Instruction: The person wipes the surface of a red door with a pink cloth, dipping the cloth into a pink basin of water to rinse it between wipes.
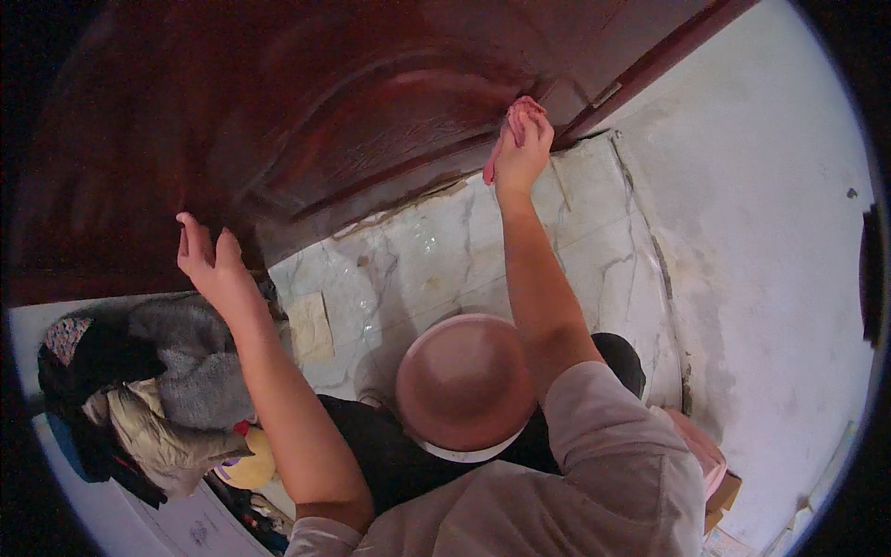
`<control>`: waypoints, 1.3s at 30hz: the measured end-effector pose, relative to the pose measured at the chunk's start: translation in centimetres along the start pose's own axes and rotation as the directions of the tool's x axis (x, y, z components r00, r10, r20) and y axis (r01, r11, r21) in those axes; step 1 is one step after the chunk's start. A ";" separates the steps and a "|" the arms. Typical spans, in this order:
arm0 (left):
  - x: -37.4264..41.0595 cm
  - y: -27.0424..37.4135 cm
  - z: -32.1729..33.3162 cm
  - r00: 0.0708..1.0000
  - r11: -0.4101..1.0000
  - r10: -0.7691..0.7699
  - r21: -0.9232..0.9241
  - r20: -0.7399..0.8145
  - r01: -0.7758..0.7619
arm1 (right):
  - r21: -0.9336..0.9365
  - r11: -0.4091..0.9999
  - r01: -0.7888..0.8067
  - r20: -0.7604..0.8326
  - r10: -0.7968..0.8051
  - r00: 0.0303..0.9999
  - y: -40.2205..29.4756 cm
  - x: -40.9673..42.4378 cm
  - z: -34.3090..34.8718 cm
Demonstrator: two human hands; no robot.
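Note:
A dark red wooden door (390, 132) with a carved, curved panel fills the top of the head view. My right hand (523, 150) grips a crumpled pink cloth (523, 111) against the door's lower right part, and one end of the cloth hangs down beside the wrist. My left hand (216, 257) is raised at the door's lower left, fingers apart and holding nothing; whether its fingertips touch the wood I cannot tell. Between my arms, close to my legs, is a round pinkish basin (463, 383). Its contents are hard to make out.
Marbled floor tiles (431, 264) with wet, shiny spots run below the door. A flat beige piece (311, 327) lies on them. Piled clothes (188, 376) and a yellow toy-like object (252, 463) are at left. A stained white wall (759, 230) rises at right.

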State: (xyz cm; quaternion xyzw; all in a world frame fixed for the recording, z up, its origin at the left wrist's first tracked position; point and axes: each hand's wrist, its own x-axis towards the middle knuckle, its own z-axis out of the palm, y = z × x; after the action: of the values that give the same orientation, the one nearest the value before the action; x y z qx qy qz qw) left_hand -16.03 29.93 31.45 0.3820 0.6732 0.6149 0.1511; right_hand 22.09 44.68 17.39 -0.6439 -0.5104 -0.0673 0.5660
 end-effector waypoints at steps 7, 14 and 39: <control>0.4 -0.7 0.8 1.000 0.998 -0.018 0.058 0.002 0.018 | -0.076 0.991 -0.110 0.148 0.120 0.982 3.9 -3.0 0.6; 0.2 -0.5 0.7 0.999 0.999 -0.035 -0.020 -0.017 0.035 | 0.099 0.992 0.073 -0.055 -0.068 0.996 -4.2 6.1 -3.2; -0.1 -0.5 1.9 0.991 0.994 0.062 0.097 -0.116 -0.051 | 0.193 0.915 -0.355 0.414 0.252 0.875 -10.8 -15.7 4.8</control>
State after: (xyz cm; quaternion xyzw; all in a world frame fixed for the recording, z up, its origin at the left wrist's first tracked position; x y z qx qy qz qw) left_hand -14.79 31.22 30.59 0.3702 0.6981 0.6083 0.0751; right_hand 4.42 37.61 12.39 -0.6362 -0.5063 0.2178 0.5399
